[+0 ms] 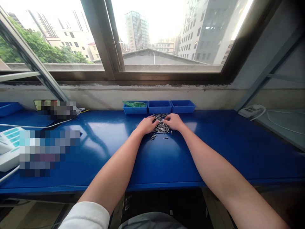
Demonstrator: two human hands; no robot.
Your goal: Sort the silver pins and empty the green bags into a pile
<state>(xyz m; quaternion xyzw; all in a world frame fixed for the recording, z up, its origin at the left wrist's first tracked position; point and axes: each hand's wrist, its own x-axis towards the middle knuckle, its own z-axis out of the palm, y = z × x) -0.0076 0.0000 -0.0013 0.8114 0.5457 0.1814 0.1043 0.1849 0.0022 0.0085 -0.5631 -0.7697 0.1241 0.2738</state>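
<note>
A loose heap of small, slim metal pieces that look like screws [162,127] lies on the blue tabletop in front of me. Around its left side rests my left hand [147,125], open, with the thumb apart from the fingers and touching the pieces. On the opposite side my right hand [175,121] is bent over the heap's edge, its thumb and fingers apart, with nothing visible gripped. Several pieces lie just nearer to me, one of them a lone screw [165,138]. The undersides of my fingers are partly hidden.
Behind the heap stand three blue bins: the left bin [135,110] holds green plastic bags, beside a middle bin [159,109] and a right bin [183,109]. A white device [9,148] and cables lie left. A power strip [252,110] sits far right.
</note>
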